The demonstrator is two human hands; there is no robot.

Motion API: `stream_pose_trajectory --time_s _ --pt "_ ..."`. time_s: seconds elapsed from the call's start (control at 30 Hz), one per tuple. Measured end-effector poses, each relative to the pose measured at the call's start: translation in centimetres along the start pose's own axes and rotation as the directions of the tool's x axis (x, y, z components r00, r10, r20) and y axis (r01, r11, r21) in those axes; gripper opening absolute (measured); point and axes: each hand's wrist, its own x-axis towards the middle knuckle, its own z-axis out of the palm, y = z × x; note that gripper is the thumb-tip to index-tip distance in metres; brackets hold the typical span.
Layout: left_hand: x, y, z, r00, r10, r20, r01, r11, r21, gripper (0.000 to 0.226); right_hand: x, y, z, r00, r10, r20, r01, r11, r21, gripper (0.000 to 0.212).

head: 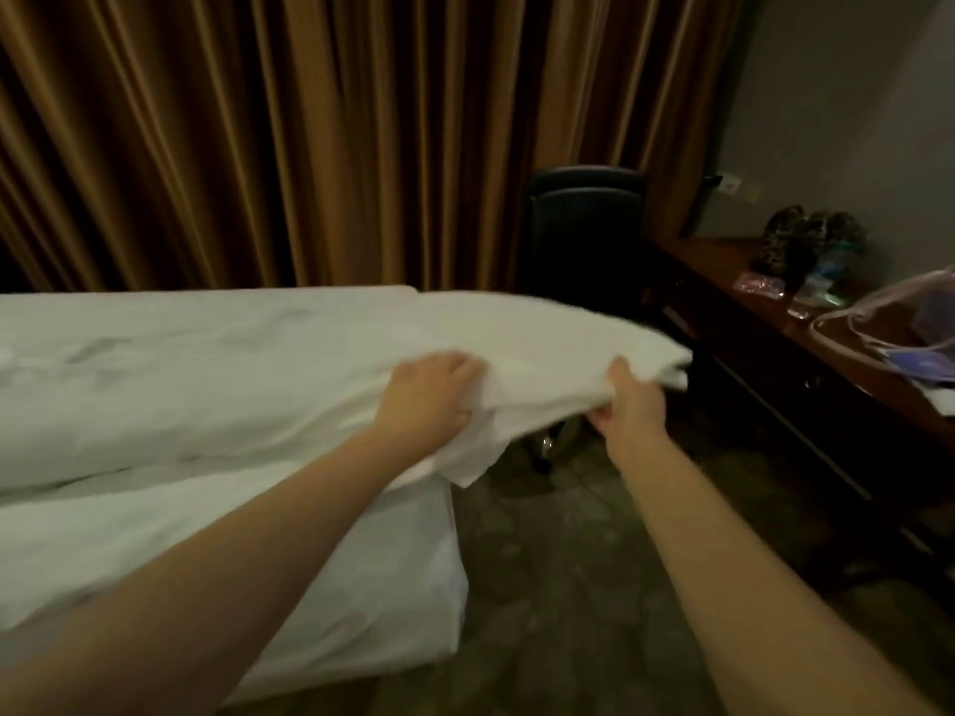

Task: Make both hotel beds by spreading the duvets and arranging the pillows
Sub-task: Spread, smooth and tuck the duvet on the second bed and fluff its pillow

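A white duvet [232,364] lies across the bed [362,576], which fills the left half of the view. Its foot end hangs out past the mattress corner over the floor. My left hand [429,395] grips the duvet near that corner, fingers dug into the cloth. My right hand [633,405] grips the lifted edge further right, thumb under and fingers over the fabric. No pillow is in view.
Brown curtains [310,136] cover the far wall. A dark chair [584,224] stands beyond the bed's foot. A wooden desk [775,323] along the right wall holds bags and small items. Patterned carpet [558,586] runs between bed and desk.
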Motion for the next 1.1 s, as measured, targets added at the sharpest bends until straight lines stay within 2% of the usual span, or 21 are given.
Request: stream_pose_trajectory --time_s 0.07,0.1,0.17,0.23,0.3,0.37,0.4,0.47,0.53,0.57,0.63,0.7,0.73,0.77,0.8,0.87,0.9,1.0,1.1 --pt "-3.7 2.2 5.5 0.956 -0.08 0.281 0.077 0.997 0.02 0.051 -0.1 5.1 -5.1 0.976 0.188 -0.11 -0.191 0.982 -0.017 0.042" --pt "-5.8 3.0 7.6 0.919 -0.111 0.378 0.111 0.994 0.023 0.051 -0.7 7.3 -6.7 0.955 0.265 -0.135 -0.273 0.961 -0.042 0.043" --pt "-9.7 4.3 10.5 0.846 -0.152 0.512 0.165 0.986 0.02 0.059 -2.2 10.5 -8.6 0.924 0.352 -0.152 -0.366 0.927 -0.076 0.044" --pt "-11.7 5.4 11.2 0.813 -0.175 0.556 0.222 0.975 -0.016 0.078 -3.7 11.4 -8.1 0.924 0.36 -0.125 -0.371 0.926 -0.072 0.042" --pt "-12.5 6.1 10.5 0.823 -0.264 0.504 0.352 0.932 -0.087 0.096 -4.7 10.8 -6.1 0.946 0.317 -0.061 -0.321 0.946 -0.055 0.041" --pt "-12.3 6.2 9.3 0.85 -0.391 0.352 0.46 0.878 -0.136 0.102 -6.0 9.2 -3.6 0.961 0.269 0.058 -0.27 0.963 0.005 0.038" --pt "-11.9 5.9 8.7 0.865 -0.434 0.252 0.479 0.864 -0.156 0.102 -6.7 8.3 -2.4 0.962 0.25 0.111 -0.254 0.967 0.018 0.03" --pt "-10.8 5.2 7.1 0.911 -0.413 -0.002 0.404 0.89 -0.21 0.094 -8.0 7.2 -0.5 0.947 0.237 0.217 -0.241 0.97 -0.005 0.008" --pt "-9.3 4.9 5.6 0.92 -0.308 -0.241 0.243 0.933 -0.264 0.078 -8.8 6.7 0.8 0.933 0.212 0.291 -0.19 0.976 -0.105 0.02" --pt "-8.4 5.0 4.6 0.931 -0.256 -0.26 0.18 0.942 -0.282 0.068 -8.7 6.9 1.2 0.932 0.193 0.305 -0.143 0.973 -0.181 0.021" --pt "-6.4 5.0 3.4 0.968 -0.18 -0.177 0.119 0.944 -0.309 0.046 -8.1 7.7 1.4 0.931 0.163 0.326 -0.053 0.946 -0.321 0.007" --pt "-4.7 3.8 3.7 0.977 -0.147 -0.157 0.08 0.926 -0.369 0.023 -6.8 9.1 1.3 0.909 0.202 0.363 -0.04 0.913 -0.406 0.024" --pt "-4.1 2.8 4.4 0.97 -0.185 -0.16 0.101 0.899 -0.425 0.015 -6.0 10.0 1.1 0.893 0.25 0.375 -0.089 0.913 -0.398 0.027" --pt "-3.8 1.9 4.9 0.961 -0.262 -0.091 0.193 0.868 -0.459 0.013 -5.2 10.8 0.6 0.878 0.289 0.381 -0.141 0.918 -0.371 0.025" --pt "-3.6 1.0 5.5 0.946 -0.324 -0.024 0.278 0.846 -0.456 0.015 -4.4 11.6 0.1 0.863 0.358 0.356 -0.256 0.918 -0.301 0.025" --pt "-3.0 -0.9 6.4 0.924 -0.382 0.029 0.351 0.814 -0.463 0.016 -2.6 13.5 -1.2 0.792 0.549 0.269 -0.541 0.834 -0.108 0.029" --pt "-2.6 -1.7 6.4 0.913 -0.406 0.036 0.373 0.796 -0.477 0.017 -1.5 14.6 -1.8 0.75 0.618 0.235 -0.631 0.776 -0.029 0.037" --pt "0.5 -5.1 7.4 0.891 -0.452 0.052 0.421 0.775 -0.472 0.019 1.7 17.0 -1.7 0.679 0.704 0.211 -0.73 0.677 0.093 0.061" --pt "4.4 -9.6 9.3 0.854 -0.493 0.168 0.516 0.76 -0.394 0.018 5.5 18.4 1.5 0.659 0.726 0.198 -0.752 0.638 0.167 0.066"
